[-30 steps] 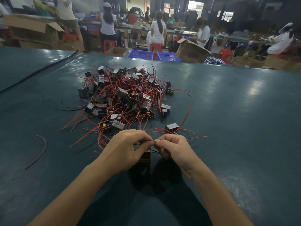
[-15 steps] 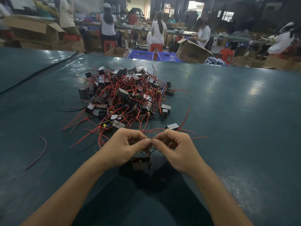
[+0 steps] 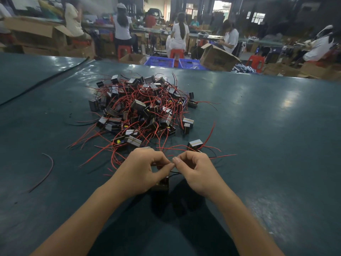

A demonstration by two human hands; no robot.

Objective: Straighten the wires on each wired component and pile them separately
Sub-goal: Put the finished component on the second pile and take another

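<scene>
Pinching with thumb and curled forefinger, the left hand [image 3: 145, 170] and the right hand [image 3: 197, 172] meet fingertip to fingertip above the near part of the dark teal glossy table [image 3: 267, 126], both closed on the same thin black wire [image 3: 175, 172], which bends down from the right hand's grip toward the left. That wire runs to a small dark box-shaped wired component [image 3: 163, 183], which sits just below and between the two hands, partly hidden by the left palm; whether it rests on the table or hangs from the wire cannot be told. Just beyond the knuckles lies the big tangled heap of dark block components with long red wires [image 3: 142, 111], its loose red ends fanning out toward the hands and to the left. One lone grey-topped block component [image 3: 195, 145] sits apart from the heap, near the right hand's knuckles, with red leads trailing to the right. A single loose curved red wire [image 3: 48, 169] lies well to the left, and a long black cable [image 3: 46, 78] crosses the table's far left corner. Past the far edge stand an open brown cardboard box [image 3: 217, 56] and blue plastic mesh baskets [image 3: 159, 61], with people seated at other benches.
</scene>
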